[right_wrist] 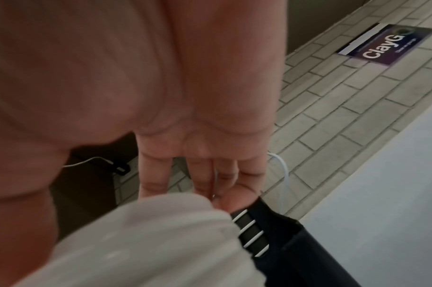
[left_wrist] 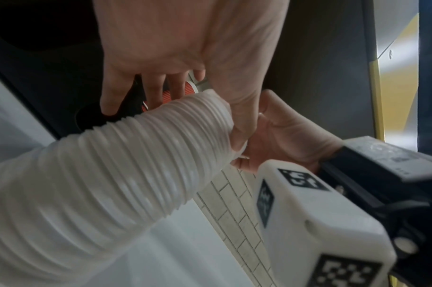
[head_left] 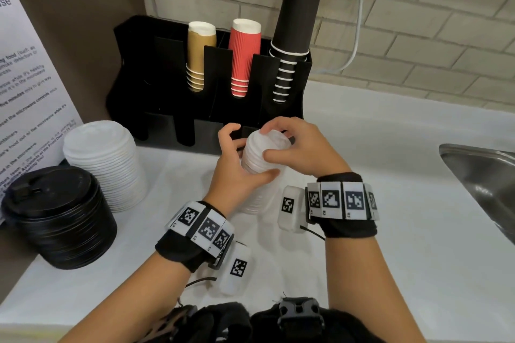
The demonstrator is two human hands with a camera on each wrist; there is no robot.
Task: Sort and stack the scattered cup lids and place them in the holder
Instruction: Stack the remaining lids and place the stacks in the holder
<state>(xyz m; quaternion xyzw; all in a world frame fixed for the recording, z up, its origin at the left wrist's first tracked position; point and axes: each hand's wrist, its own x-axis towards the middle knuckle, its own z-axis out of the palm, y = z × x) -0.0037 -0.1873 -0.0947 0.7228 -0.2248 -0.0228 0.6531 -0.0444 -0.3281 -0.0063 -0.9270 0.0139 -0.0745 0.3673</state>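
**Both hands on a ribbed column of translucent lids**

The stack of translucent lids (head_left: 257, 164) is a long, ridged cylinder of thin, cloudy plastic, its nested rims forming fine rings. It stands on the white tabletop (head_left: 390, 203) just in front of the black holder (head_left: 156, 83), its long axis near upright with the top leaning toward the holder. The left hand (head_left: 237, 167) wraps the column's side, thumb across the front and fingers curled behind. The right hand (head_left: 301, 147) arches over the top, fingertips and thumb pinching the uppermost lids. Left of the holder stand a squat stack of matte white lids (head_left: 106, 164) and, nearer the tabletop's edge, glossy black lids (head_left: 58, 217).
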